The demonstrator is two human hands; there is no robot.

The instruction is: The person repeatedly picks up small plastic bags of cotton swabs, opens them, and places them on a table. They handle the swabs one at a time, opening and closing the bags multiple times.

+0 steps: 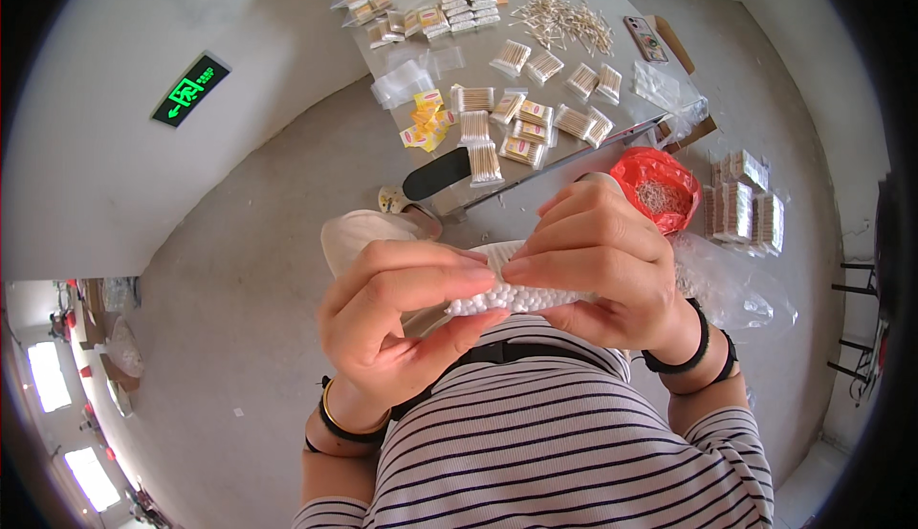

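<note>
Close in front of my body, a clear bag of cotton swabs (521, 297) is held between both hands, its row of white cotton tips facing me. My left hand (402, 314) grips the left part, thumb below and fingers on top. On the right part, my right hand (602, 266) is closed the same way, its fingertips pressing the upper side. The fingers cover much of the bag. Beyond my hands, several bagged bundles of swabs (485, 164) lie near the table's front edge, some with yellow cards showing.
Loose swabs (564, 22) are heaped on the table (612, 132), near a phone (646, 39). Yellow cards (428, 120) and empty clear bags (402, 83) lie at its left side. A red bag (660, 189) of swabs stands right, before stacked packs (738, 202) on the floor.
</note>
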